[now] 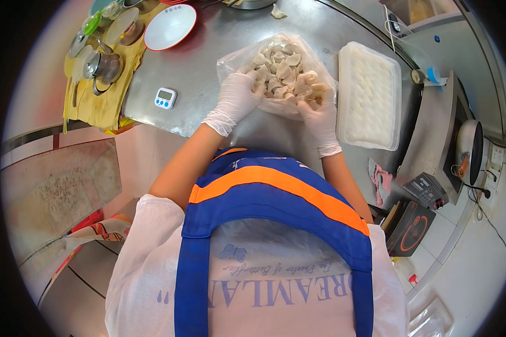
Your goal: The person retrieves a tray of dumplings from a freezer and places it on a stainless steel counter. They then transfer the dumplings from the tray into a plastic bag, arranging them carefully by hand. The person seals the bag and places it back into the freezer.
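A clear plastic bag [223, 65] full of small folded dumplings [283, 69] lies on the steel worktop [206, 80] in front of me. Its mouth is spread, and the dumplings show inside. My left hand [241, 90], in a thin white glove, grips the bag's near left side. On the near right side, my right hand [318, 111], gloved the same way, has its fingers curled over the bag's edge against the dumplings. Part of the fingers on both hands is hidden by plastic and dumplings. Just right of the bag stands a lidded translucent plastic box [369, 97] with rows of pale pieces inside.
A white digital timer [165, 98] sits left of my left hand. Farther left, a metal pot [105, 67] and lidded containers stand on yellow cloth [97, 107]. A red-rimmed white bowl [170, 27] lies behind. A pink-and-grey rag [380, 179] rests at the right edge.
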A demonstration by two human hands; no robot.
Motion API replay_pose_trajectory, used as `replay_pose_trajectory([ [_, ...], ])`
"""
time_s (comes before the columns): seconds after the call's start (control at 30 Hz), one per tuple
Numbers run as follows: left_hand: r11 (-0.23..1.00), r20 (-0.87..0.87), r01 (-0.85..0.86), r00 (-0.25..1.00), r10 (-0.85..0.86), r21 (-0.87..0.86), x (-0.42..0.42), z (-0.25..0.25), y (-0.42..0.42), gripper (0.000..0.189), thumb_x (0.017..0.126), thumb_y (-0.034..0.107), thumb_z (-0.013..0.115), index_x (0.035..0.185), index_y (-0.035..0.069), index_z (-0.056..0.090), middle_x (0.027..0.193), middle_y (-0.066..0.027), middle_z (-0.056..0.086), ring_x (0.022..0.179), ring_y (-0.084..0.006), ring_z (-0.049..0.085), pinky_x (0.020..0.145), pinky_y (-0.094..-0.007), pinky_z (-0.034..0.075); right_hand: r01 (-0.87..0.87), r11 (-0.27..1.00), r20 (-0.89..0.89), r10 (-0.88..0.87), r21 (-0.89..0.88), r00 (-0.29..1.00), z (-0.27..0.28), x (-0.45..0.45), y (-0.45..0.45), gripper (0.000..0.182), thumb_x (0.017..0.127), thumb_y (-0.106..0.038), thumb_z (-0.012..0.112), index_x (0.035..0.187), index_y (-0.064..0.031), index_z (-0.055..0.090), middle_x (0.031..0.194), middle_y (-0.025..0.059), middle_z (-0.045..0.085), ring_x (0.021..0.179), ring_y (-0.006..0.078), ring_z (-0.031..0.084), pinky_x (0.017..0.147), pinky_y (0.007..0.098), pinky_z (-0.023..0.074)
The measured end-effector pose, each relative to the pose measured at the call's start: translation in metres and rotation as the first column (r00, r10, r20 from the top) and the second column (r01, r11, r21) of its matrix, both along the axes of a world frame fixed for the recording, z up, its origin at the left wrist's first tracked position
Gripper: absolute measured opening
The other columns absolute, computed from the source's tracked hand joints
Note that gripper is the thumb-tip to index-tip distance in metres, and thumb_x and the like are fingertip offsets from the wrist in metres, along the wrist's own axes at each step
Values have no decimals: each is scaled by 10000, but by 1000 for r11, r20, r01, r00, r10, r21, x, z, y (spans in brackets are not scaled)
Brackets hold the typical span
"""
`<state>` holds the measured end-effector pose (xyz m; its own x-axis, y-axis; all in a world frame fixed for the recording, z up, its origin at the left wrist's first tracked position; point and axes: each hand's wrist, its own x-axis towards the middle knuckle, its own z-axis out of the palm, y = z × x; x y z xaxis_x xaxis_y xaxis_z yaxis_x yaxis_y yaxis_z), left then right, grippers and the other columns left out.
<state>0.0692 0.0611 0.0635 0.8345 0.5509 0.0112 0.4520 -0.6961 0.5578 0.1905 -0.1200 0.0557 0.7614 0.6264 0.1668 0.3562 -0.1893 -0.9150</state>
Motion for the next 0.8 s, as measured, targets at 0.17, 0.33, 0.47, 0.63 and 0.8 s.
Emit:
replay_pose_trajectory([
  [0.17, 988, -411, -47, 911, -19, -150, 12, 26, 19, 406, 759, 260, 669, 1083, 24, 603, 1077, -205, 587, 1046, -373, 546, 908, -407, 459, 164, 968, -711, 19, 188, 703, 18, 22, -3, 401, 795, -5, 597, 1173, -45, 468, 975, 86, 610, 844, 141, 566, 786, 273, 476],
  [0.33, 970, -232, 96, 972, -43, 222, 13, 12, -4, 372, 725, 227, 661, 1046, 41, 629, 1148, -159, 556, 1091, -351, 523, 920, -420, 463, 188, 898, -780, 223, 397, 585, 29, 27, 15, 386, 806, 45, 537, 1183, -33, 499, 902, 67, 597, 792, 135, 523, 770, 257, 438],
  [0.47, 968, -276, 143, 957, -83, 204, 13, -5, 8, 394, 700, 224, 670, 1047, 44, 624, 1166, -140, 543, 1099, -341, 509, 927, -424, 461, 178, 875, -778, 285, 449, 560, 35, 38, 21, 350, 829, -3, 507, 1178, -27, 514, 908, 57, 570, 805, 137, 500, 750, 272, 429],
  [0.63, 963, -192, 187, 970, -150, 192, -2, -2, 20, 342, 723, 206, 640, 1027, 49, 631, 1147, -138, 552, 1058, -326, 519, 923, -416, 460, 258, 803, -787, 367, 537, 496, 45, 52, 19, 318, 886, -125, 429, 1179, -47, 527, 968, 51, 562, 859, 156, 520, 773, 292, 443],
  [0.8, 922, -211, 334, 932, -293, 197, -1, 2, 19, 353, 742, 219, 625, 1058, 61, 633, 1136, -123, 561, 1056, -317, 519, 934, -412, 447, 178, 685, -708, 673, 706, 215, 43, 61, 17, 382, 961, -321, 393, 1209, -50, 500, 1115, 98, 549, 990, 275, 548, 833, 361, 452],
])
